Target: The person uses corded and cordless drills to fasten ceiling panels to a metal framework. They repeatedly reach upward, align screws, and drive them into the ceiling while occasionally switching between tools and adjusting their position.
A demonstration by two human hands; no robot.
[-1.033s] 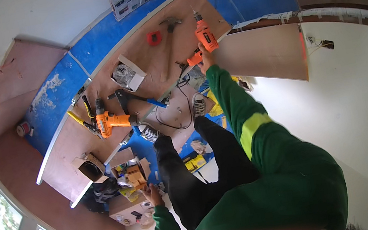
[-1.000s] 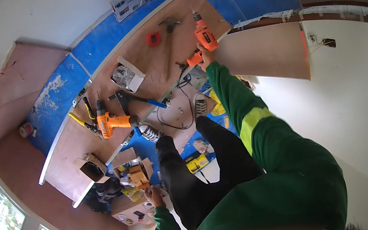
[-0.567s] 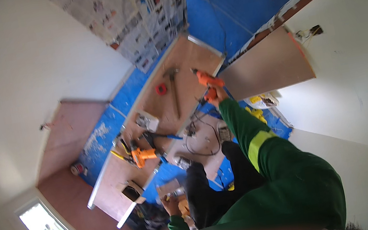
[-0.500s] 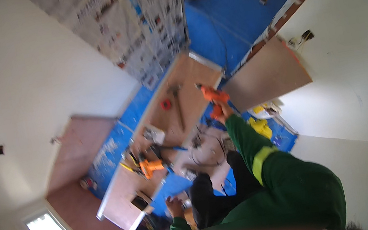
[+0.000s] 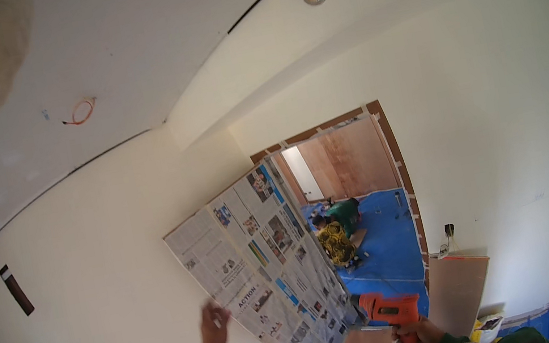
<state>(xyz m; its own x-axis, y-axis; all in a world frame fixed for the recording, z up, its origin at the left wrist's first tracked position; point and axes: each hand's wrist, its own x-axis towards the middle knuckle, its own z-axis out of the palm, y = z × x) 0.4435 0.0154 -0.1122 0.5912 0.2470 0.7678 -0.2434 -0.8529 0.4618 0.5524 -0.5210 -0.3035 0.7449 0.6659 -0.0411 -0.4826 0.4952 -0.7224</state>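
Note:
My right hand point(image 5: 420, 331) is wrapped round the grip of an orange power drill point(image 5: 391, 309), low in the view. The drill's dark front end points left, toward the lower part of a door covered in newspaper point(image 5: 262, 269). My left hand point(image 5: 214, 330) is raised beside the door's left edge, with the white wall behind it. Its fingers are curled in and pressed together; whatever they hold, if anything, is too small to make out.
Beyond the doorway, people point(image 5: 337, 237) crouch on blue floor sheeting point(image 5: 382, 262). A brown board point(image 5: 454, 294) leans on the right wall under an open socket box point(image 5: 449, 229). Loose orange wire point(image 5: 85, 111) hangs from the ceiling.
My view has swung up from the floor and work board to the door, walls and ceiling. My left hand has come up from beside my legs. The drill stays in my right hand.

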